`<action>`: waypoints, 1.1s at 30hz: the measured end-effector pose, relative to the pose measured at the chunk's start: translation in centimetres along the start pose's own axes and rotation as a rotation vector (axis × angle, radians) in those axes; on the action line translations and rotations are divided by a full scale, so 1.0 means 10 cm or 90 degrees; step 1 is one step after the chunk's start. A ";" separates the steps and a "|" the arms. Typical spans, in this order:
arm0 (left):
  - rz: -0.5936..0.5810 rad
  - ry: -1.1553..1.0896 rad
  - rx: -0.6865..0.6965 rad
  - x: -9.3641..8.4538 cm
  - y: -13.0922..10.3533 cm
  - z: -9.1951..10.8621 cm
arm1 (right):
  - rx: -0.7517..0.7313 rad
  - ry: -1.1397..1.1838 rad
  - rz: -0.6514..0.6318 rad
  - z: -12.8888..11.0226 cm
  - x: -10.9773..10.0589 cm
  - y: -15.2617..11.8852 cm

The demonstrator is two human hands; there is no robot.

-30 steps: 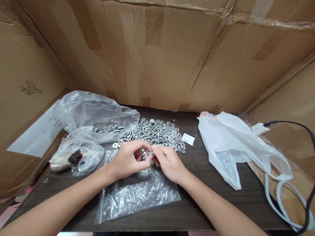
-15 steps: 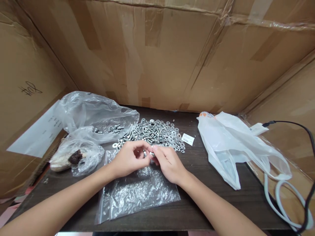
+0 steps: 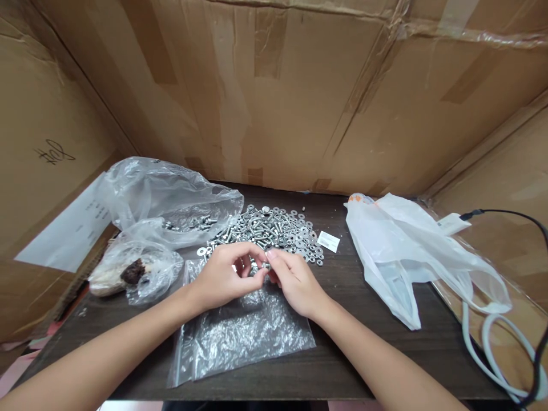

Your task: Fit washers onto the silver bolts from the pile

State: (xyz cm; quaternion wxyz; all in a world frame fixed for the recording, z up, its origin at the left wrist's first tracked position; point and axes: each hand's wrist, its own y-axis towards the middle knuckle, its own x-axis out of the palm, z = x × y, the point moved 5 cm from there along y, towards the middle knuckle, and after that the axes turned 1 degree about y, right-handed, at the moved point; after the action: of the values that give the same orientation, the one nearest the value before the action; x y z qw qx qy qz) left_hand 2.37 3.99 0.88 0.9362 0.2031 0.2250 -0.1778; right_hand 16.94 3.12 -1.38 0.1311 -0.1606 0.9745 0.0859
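Note:
My left hand [image 3: 233, 268] and my right hand [image 3: 295, 279] meet fingertip to fingertip over the near side of a heap of metal bolts [image 3: 257, 228]. Between them is a small bolt [image 3: 266, 265], pinched by the thumb and fingers of both hands; whether a nut or washer sits on it is too small to tell. Flat washers [image 3: 303, 234] lie mixed in at the heap's right side. Under my hands a clear zip bag [image 3: 252, 337] lies flat on the dark table [image 3: 342, 342].
To the left are a clear plastic bag [image 3: 154, 182] with several bolts inside and a crumpled bag [image 3: 158, 268] around a pale and brown object. A white label [image 3: 329, 241] lies right of the heap. Farther right are a white plastic bag [image 3: 385, 240] and a cable [image 3: 483, 337]. Cardboard walls [image 3: 291, 103] surround the table.
The two hands stay together at the same spot with slight finger movement on the bolt. The whole view has shifted a little.

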 end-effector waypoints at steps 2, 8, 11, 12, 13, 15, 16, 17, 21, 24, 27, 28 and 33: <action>-0.016 -0.063 -0.065 0.01 0.02 -0.06 | -0.028 0.007 0.009 -0.06 -0.02 0.00; -0.018 -0.063 -0.079 0.02 0.02 -0.05 | -0.046 -0.016 0.017 -0.07 -0.04 0.00; -0.005 0.012 -0.010 0.02 -0.01 0.02 | -0.037 -0.049 0.012 -0.03 -0.02 0.00; -0.005 0.028 0.008 0.02 -0.02 0.03 | -0.031 -0.056 0.008 -0.02 -0.01 0.00; -0.007 0.036 0.014 0.02 -0.02 0.03 | -0.026 -0.063 0.005 -0.01 -0.01 0.00; -0.014 0.022 -0.015 0.03 -0.01 0.00 | -0.030 -0.083 0.004 -0.02 -0.02 0.00; -0.016 0.002 -0.041 0.02 0.00 -0.02 | -0.041 -0.092 0.007 -0.04 -0.02 0.00; -0.016 -0.023 -0.067 0.02 0.01 -0.05 | -0.054 -0.094 0.011 -0.06 -0.03 -0.01; -0.020 -0.112 -0.105 0.01 0.05 -0.08 | -0.081 -0.052 0.011 -0.12 -0.04 -0.02; -0.024 -0.073 -0.073 0.01 0.03 -0.05 | -0.054 -0.033 -0.009 -0.08 -0.01 -0.01; 0.001 0.011 0.002 0.00 0.00 0.02 | -0.003 -0.019 -0.027 0.00 0.02 0.00; 0.003 0.020 0.007 0.00 -0.01 0.03 | 0.010 -0.017 -0.028 0.01 0.02 0.01; -0.024 -0.073 -0.107 0.01 0.01 -0.07 | -0.042 -0.055 -0.001 -0.07 -0.02 -0.01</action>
State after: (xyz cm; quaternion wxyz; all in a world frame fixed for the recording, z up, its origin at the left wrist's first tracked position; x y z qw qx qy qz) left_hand 2.30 4.33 0.30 0.9577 0.1091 0.1893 -0.1875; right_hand 17.02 2.96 -0.69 0.1679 -0.1621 0.9643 0.1251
